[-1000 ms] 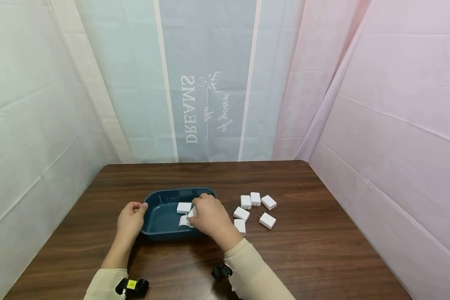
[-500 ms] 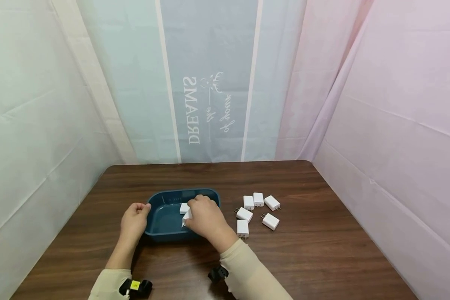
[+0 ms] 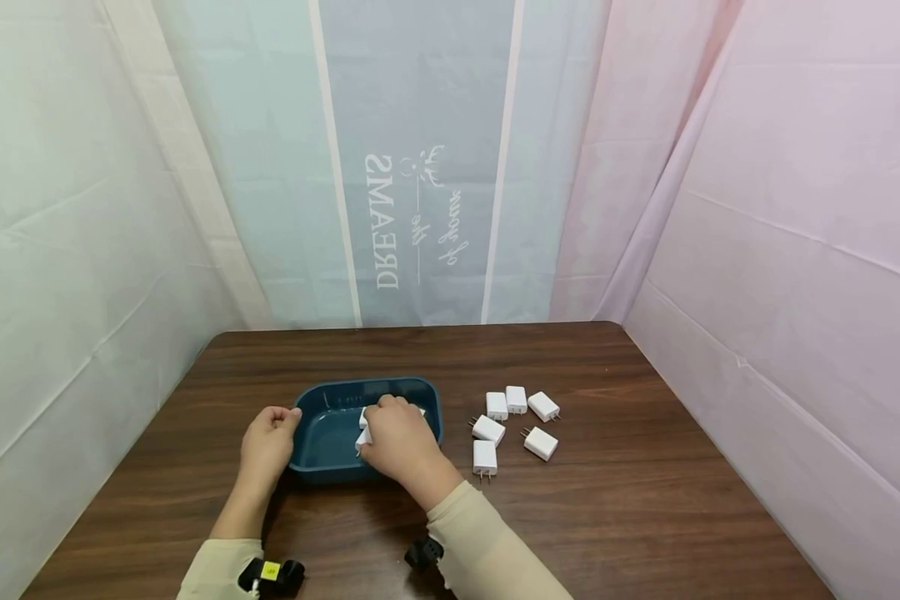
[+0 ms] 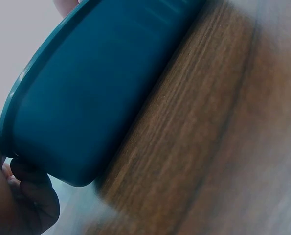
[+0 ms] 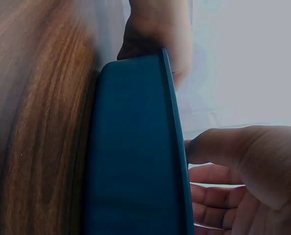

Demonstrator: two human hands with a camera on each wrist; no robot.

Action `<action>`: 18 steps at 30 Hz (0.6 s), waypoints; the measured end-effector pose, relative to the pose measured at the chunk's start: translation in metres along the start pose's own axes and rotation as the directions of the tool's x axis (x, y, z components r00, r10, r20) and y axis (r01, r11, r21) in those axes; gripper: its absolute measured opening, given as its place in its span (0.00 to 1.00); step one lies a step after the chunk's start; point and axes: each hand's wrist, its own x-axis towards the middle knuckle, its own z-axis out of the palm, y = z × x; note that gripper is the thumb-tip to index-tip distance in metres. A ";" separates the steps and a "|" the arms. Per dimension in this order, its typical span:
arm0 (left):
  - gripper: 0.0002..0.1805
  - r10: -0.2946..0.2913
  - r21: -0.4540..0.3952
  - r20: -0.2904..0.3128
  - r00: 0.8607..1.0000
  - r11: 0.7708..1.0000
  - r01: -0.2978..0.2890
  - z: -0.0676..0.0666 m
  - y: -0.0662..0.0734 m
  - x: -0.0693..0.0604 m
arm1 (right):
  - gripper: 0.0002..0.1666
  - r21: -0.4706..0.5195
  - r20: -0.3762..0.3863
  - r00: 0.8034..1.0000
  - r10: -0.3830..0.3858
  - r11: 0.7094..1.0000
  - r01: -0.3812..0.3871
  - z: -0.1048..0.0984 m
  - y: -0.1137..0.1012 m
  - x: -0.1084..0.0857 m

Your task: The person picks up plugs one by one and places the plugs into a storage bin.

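A dark blue plastic tray (image 3: 317,468) stands on the wooden table, and its outer wall (image 4: 86,93) fills much of the left wrist view. My left hand (image 3: 267,443) pinches the tray's left rim between thumb and fingers. Inside the tray's right half is my right hand (image 3: 403,439), with a tilted white plug charger (image 3: 363,438) at its thumb and fingertips. A second white charger (image 3: 363,419) lies just beyond the held one. The right hand covers the tray floor beneath it. In the right wrist view, the tray wall hides the fingertips and the charger.
Right of the tray, several white chargers (image 3: 484,457) lie loose on the brown table (image 3: 630,500), their prongs pointing various ways. A printed curtain (image 3: 435,83) hangs behind the table. Pale cloth walls (image 3: 817,250) stand at both sides.
My right hand has shifted left inside the tray, carrying the tilted charger toward the middle. The left hand stays on the rim. The loose chargers lie as before.
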 end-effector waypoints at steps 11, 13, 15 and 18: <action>0.20 0.003 -0.002 -0.004 1.000 1.000 -0.003 0.000 -0.001 -0.001 | 0.27 -0.006 0.017 1.000 -0.019 1.000 0.019 0.009 -0.001 0.003; 0.20 0.002 -0.004 -0.003 1.000 1.000 -0.002 0.000 -0.002 -0.001 | 0.27 -0.011 0.020 0.999 -0.025 1.000 0.025 0.012 -0.002 0.004; 0.20 0.004 -0.007 -0.001 1.000 1.000 -0.004 0.000 -0.002 -0.001 | 0.27 -0.011 0.021 0.999 -0.028 1.000 0.028 0.013 -0.002 0.005; 0.20 0.006 -0.009 -0.003 1.000 1.000 -0.006 0.000 -0.002 -0.001 | 0.26 -0.004 0.026 0.999 -0.033 0.999 0.033 0.013 -0.002 0.006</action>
